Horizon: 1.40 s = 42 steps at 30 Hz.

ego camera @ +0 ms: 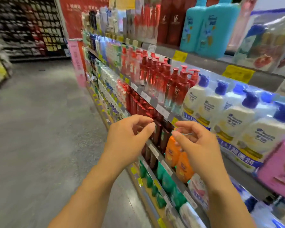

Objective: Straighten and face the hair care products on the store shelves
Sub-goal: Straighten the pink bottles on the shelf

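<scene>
Shelves of hair care bottles run along my right. Red pump bottles point(176, 86) stand in rows on the middle shelf, with white pump bottles with blue caps point(234, 122) beside them. Dark red bottles point(160, 134) and two orange bottles point(176, 155) stand one shelf lower. My left hand point(130, 139) hovers in front of the dark red bottles, fingers loosely curled and holding nothing. My right hand point(197, 142) hangs in front of the orange bottles, fingers half curled and apart, also with nothing in it. Neither hand touches a bottle.
Teal bottles point(209, 28) and a bagged set stand on the top shelf. A pink bottle point(280, 170) is at the right edge, green bottles point(164, 181) lower down. Yellow price tags line the shelf edge point(161, 111). The grey aisle floor point(39, 129) stretches left toward far racks.
</scene>
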Each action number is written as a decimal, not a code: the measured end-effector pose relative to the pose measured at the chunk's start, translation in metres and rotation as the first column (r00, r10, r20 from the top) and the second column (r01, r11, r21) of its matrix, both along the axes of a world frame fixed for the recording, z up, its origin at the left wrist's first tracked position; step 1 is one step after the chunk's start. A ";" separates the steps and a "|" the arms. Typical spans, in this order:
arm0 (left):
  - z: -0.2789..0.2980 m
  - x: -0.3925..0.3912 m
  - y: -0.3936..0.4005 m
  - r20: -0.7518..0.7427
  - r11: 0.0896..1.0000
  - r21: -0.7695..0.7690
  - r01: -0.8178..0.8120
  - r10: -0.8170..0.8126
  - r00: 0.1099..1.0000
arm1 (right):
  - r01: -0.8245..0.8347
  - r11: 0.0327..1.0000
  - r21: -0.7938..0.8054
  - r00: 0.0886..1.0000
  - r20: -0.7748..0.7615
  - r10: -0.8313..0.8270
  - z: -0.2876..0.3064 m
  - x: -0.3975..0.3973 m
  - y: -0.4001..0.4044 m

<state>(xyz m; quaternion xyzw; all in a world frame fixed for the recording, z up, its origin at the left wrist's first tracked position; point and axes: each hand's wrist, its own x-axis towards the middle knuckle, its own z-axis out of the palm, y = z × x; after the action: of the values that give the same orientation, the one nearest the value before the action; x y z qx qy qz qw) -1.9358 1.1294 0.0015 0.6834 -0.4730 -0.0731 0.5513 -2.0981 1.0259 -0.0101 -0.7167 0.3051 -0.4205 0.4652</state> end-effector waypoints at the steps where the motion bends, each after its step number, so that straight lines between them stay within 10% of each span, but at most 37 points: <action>1: 0.004 0.017 -0.009 0.002 1.000 -0.008 -0.019 0.019 1.000 | -0.018 1.000 0.013 1.000 0.005 0.018 0.002 0.021 -0.013; 18: -0.011 0.342 -0.079 -0.141 0.969 -0.215 -0.126 0.097 0.985 | -0.237 0.966 -0.104 0.963 -0.158 0.220 0.008 0.373 -0.101; 30: -0.019 0.464 -0.209 -0.122 0.936 -0.036 0.350 -0.352 0.928 | 0.203 0.979 -0.024 0.962 -0.184 -0.204 -0.010 0.448 -0.154; 42: 0.000 0.480 -0.362 -0.161 0.857 -0.092 0.506 -0.514 0.842 | 0.641 0.768 -0.012 0.762 -0.105 -0.638 0.002 0.376 -0.223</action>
<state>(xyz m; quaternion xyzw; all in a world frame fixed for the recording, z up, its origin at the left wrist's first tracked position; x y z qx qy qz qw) -1.4562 0.7679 0.0018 0.5107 -0.5875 -0.2677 0.5678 -1.7226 0.8034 -0.0081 -0.5849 0.5598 -0.5124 0.2863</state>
